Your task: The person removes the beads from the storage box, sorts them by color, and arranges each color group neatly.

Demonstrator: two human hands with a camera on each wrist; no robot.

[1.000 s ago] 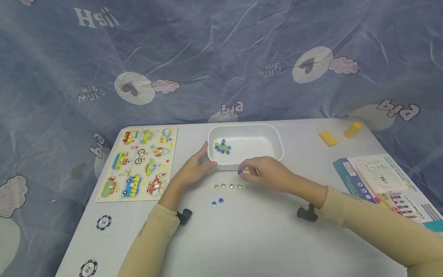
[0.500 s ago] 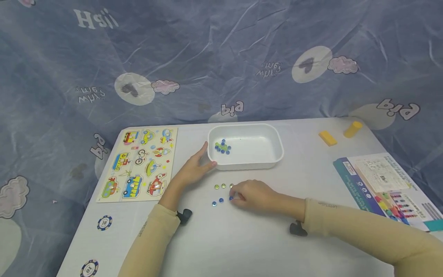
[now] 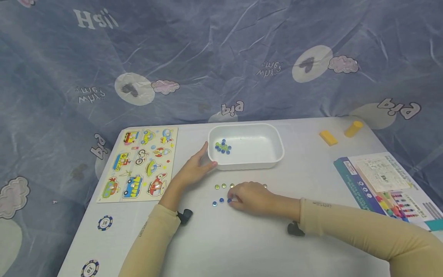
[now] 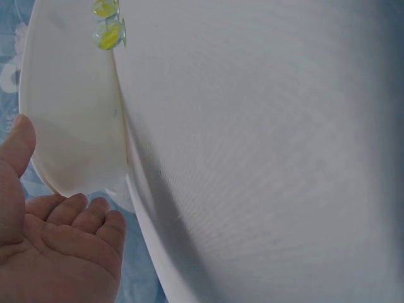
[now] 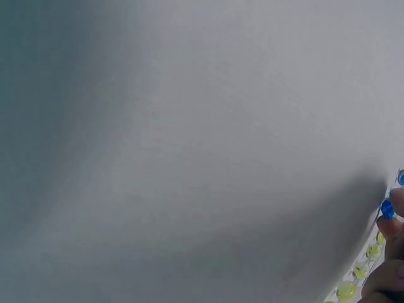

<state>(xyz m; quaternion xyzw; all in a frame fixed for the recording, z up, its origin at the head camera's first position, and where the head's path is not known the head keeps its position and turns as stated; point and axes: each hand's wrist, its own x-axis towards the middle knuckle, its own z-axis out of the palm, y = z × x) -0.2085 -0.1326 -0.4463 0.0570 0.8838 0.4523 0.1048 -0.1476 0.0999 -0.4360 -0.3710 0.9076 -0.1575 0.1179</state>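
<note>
My right hand (image 3: 254, 198) pinches a blue glass marble (image 5: 387, 209) between thumb and fingertip, low over the table. To its left lie two more blue marbles (image 3: 221, 200). Behind them runs a row of yellow-green marbles (image 3: 223, 186), partly hidden by the right hand. My left hand (image 3: 194, 169) rests against the left end of a white rectangular tray (image 3: 245, 166), fingers extended along it and thumb at the front corner. Inside the tray, blue and green marbles (image 3: 223, 147) are clustered toward the left.
A wooden vehicle puzzle board (image 3: 138, 165) lies at the left, with two poker chips (image 3: 105, 223) nearer the front. At the right are a yellow block (image 3: 328, 137), a yellow cylinder (image 3: 353, 129) and a printed box (image 3: 384, 188). A patterned cloth (image 3: 214, 57) hangs behind the table.
The right hand has come from the tray's front edge toward the near row with the blue marble, then shifted slightly left beside the two blue ones. The left hand stays at the tray.
</note>
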